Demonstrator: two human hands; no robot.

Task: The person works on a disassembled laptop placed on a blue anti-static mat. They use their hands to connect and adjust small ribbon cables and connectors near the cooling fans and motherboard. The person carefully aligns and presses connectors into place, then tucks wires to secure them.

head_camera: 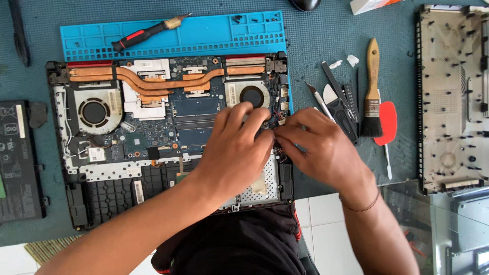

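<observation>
An opened laptop lies bottom side up on the teal mat, its motherboard, copper heat pipes and two fans exposed. My left hand rests over the board's right part, fingers curled. My right hand meets it from the right. Both sets of fingertips pinch at a small bundle of coloured wires near the laptop's right edge, below the right fan. What exactly each finger grips is hidden by the hands.
A blue tray mat with a red-and-black screwdriver lies behind the laptop. A brush, pry tools and a red pick lie to the right. The removed bottom cover sits far right, a battery far left.
</observation>
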